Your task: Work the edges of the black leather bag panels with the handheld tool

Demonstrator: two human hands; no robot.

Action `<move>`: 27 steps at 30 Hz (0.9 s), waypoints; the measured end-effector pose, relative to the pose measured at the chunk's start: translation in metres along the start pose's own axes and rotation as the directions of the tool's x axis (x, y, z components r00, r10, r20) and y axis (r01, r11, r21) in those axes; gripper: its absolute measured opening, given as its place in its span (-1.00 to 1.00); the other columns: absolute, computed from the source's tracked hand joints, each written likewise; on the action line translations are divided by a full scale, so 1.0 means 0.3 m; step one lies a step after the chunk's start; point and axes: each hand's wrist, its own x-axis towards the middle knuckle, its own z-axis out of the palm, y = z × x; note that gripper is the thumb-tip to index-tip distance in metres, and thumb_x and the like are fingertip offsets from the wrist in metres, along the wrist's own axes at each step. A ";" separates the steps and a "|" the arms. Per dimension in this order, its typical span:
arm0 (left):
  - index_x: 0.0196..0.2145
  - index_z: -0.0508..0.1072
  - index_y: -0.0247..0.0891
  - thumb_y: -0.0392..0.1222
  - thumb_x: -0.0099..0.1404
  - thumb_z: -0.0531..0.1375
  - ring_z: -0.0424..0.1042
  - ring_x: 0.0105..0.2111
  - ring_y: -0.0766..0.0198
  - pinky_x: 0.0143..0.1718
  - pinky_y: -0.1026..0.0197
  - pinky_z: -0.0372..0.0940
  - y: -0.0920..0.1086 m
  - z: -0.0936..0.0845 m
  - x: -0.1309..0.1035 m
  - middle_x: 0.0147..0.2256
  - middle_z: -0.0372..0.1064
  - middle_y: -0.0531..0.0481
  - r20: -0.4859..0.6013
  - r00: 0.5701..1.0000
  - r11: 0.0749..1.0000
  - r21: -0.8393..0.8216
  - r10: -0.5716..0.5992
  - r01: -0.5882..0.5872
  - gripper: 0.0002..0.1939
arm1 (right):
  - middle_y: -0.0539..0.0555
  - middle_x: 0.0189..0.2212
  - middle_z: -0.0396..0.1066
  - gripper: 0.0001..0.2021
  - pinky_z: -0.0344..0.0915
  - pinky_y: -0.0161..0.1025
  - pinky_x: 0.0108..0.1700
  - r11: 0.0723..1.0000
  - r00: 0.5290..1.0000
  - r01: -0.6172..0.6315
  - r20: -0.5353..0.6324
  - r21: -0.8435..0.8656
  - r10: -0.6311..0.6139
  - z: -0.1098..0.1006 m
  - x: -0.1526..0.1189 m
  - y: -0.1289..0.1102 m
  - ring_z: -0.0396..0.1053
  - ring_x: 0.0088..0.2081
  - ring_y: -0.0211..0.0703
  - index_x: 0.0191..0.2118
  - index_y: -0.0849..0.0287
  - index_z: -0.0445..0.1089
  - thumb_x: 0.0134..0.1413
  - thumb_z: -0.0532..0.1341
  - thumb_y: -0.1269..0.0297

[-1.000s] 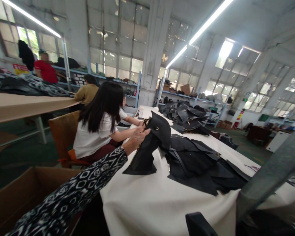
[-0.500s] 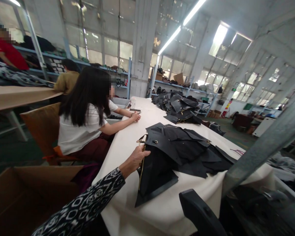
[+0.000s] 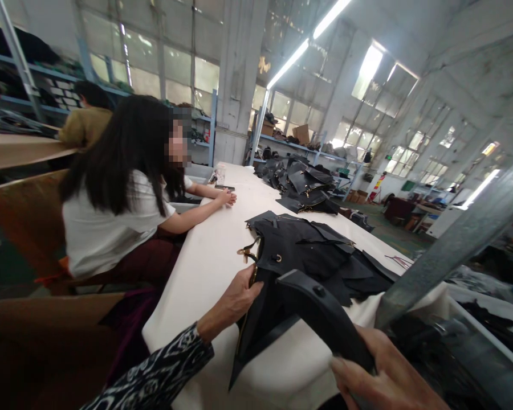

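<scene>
My left hand [image 3: 235,299] pinches the zipped edge of a black leather piece [image 3: 263,316], whose near corner hangs over the table's front edge. A gold zipper runs along that edge, and a zipper pull [image 3: 248,251] sticks out just beyond my fingers. A small gold ring fitting [image 3: 276,258] sits on the piece. My right hand [image 3: 382,370] is wrapped round a black curved handheld tool [image 3: 325,310], its blunt end over the leather piece. Whether the tool touches the leather I cannot tell. More black leather pieces [image 3: 325,245] lie stacked behind.
A person in a white shirt [image 3: 115,228] sits at the table's left side, hands clasped on the cream tabletop [image 3: 205,250]. Another black heap [image 3: 308,173] lies at the far end. A metal post [image 3: 448,245] slants up at the right. A cardboard box [image 3: 38,341] stands at lower left.
My right hand has come into view, and the black tool has risen up and left over the leather. My left hand still grips the zipped edge, slightly lower. The view has turned right.
</scene>
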 end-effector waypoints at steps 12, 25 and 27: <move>-0.11 0.42 -0.25 -0.38 0.19 -0.01 0.35 -0.17 0.16 -0.06 0.26 0.19 0.036 0.043 -0.044 -0.15 0.42 -0.04 0.080 0.989 0.983 0.125 0.125 -0.134 -0.65 | -0.09 -0.62 0.30 -0.75 0.23 -0.39 -0.52 0.997 0.979 0.032 0.197 0.076 -0.046 0.042 0.083 -0.094 0.31 -0.59 -0.28 -0.36 0.20 0.26 0.11 0.15 0.09; -0.35 0.42 -0.26 -0.26 0.23 0.04 0.29 -0.32 0.18 -0.16 0.22 0.18 -0.010 0.107 -0.011 -0.36 0.38 -0.04 -0.067 0.997 0.981 0.189 0.048 -0.035 -0.84 | -0.07 -0.69 0.29 -0.71 0.20 -0.39 -0.52 0.987 0.981 0.163 0.104 0.004 -0.163 -0.021 0.047 -0.150 0.28 -0.60 -0.29 -0.52 0.18 0.26 0.12 0.13 0.12; -0.23 0.42 -0.27 -0.26 0.25 0.01 0.30 -0.27 0.18 -0.16 0.24 0.18 0.013 0.083 0.009 -0.29 0.39 -0.03 -0.001 0.999 0.990 0.132 0.039 -0.039 -0.79 | -0.05 -0.70 0.30 -0.67 0.22 -0.37 -0.49 0.983 0.982 0.182 0.055 -0.034 -0.180 -0.047 0.043 -0.126 0.29 -0.59 -0.27 -0.56 0.16 0.24 0.13 0.11 0.08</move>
